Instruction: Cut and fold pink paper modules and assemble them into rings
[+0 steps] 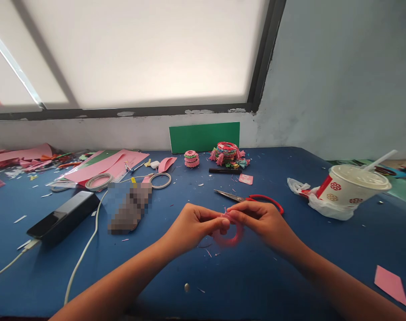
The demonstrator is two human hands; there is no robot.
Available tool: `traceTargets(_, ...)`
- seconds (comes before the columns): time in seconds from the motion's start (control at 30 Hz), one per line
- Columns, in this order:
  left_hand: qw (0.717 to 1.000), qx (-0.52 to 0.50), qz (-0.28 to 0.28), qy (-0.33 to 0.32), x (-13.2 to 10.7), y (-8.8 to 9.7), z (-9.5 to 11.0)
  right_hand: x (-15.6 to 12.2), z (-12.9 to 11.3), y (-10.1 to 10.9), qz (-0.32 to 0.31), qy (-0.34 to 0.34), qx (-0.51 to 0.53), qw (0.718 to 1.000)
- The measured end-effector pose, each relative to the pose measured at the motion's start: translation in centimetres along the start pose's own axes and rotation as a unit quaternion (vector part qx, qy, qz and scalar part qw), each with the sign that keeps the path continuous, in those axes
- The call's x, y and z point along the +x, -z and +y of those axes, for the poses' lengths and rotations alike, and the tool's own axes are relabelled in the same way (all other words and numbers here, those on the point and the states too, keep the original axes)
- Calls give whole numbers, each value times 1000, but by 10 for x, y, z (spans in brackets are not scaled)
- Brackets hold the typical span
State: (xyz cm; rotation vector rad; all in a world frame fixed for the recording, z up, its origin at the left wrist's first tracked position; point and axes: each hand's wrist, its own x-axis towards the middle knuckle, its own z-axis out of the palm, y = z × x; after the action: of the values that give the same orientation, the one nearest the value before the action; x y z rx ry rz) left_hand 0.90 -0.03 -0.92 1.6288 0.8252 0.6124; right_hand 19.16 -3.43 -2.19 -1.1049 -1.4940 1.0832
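Your left hand [196, 225] & right hand [256, 220] both pinch the small pink frilly paper ring [229, 232], just above the blue tabletop [243, 281]. Red-handled metal scissors [253, 198] lie just behind your right hand.

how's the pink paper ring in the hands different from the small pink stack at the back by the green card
The pink ring is one open loop pinched between the left hand and right hand; the pink stack is several layers, sitting untouched on the table. The ring is nearer and blurred, the stack sharp. Both are pink.
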Motion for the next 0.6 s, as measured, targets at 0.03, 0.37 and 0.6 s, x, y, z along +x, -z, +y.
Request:
traceTargets(0.03, 1000, 2, 2, 4, 0, 0, -1, -1, 0, -1, -7, -4, -2, 1000)
traceTargets(0.37, 998, 54, 15, 2, 0, -3, -9, -2, 11, -6, 47, 51, -83, 994)
traceTargets(0.6, 995, -37, 86, -18, 0, -7, -3, -2, 0, -1, 57, 20, -58, 997)
